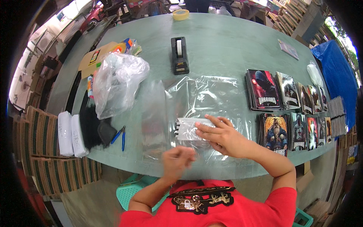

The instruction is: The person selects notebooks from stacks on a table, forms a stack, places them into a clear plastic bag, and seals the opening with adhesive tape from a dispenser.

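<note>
A white pad with black spiral binding (185, 130) lies on clear plastic film (211, 85) near the table's front edge. My right hand (223, 137) rests on the pad's right part with its fingers stretched out and somewhat spread, hiding that end. Just below the pad's left end, my left hand (178, 160) is closed, its fingers curled and slightly blurred by motion. Whether it pinches the film's near edge I cannot make out. The film stretches well beyond the pad, wrinkled and shiny.
Stacks of spiral notebooks (263, 89) with illustrated covers stand at the right. Beyond the film sits a black tape dispenser (179, 56). On the left are a crumpled plastic bag (119, 81), blue-handled cutters (119, 138) and white bundles (78, 134). A yellow tape roll (180, 14) lies at the far edge.
</note>
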Demonstrator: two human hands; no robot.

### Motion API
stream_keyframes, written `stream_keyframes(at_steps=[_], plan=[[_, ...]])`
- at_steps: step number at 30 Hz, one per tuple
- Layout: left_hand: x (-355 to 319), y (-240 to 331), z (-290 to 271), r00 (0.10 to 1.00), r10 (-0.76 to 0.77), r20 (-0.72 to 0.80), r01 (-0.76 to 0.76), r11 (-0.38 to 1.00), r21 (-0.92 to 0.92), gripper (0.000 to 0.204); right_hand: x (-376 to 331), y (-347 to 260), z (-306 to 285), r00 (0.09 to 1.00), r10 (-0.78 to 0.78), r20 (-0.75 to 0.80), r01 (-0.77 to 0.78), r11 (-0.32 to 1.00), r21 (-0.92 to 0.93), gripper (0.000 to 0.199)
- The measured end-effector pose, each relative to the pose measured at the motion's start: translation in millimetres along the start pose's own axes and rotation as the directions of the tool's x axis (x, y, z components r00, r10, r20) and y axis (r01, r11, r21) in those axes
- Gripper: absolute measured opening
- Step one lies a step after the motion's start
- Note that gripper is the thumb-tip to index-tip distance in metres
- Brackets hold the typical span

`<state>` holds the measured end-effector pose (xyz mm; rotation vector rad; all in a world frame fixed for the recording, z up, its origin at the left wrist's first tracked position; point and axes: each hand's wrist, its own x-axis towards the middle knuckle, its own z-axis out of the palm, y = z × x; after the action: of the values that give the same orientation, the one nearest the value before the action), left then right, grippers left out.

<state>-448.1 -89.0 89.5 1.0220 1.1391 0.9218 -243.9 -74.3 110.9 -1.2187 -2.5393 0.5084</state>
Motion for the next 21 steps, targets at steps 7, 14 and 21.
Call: stream_keyframes(at_steps=[7,14,21], plan=[[24,-67,27,0.904,0.405,-0.140,-0.326,0.862,0.387,0.030,1,-2,-4,0.999,-0.014,0.031,0.013,0.999,0.047,0.060],[-11,-116,38,0.917,0.191,0.351,-0.342,0.830,0.441,0.031,24,-12,-16,0.981,0.109,-0.163,-0.081,0.983,0.167,0.068],[21,-194,63,0.683,-0.273,0.678,0.512,0.840,-0.178,0.035,19,-28,-42,0.912,0.371,-0.178,-0.316,0.908,0.274,0.092]])
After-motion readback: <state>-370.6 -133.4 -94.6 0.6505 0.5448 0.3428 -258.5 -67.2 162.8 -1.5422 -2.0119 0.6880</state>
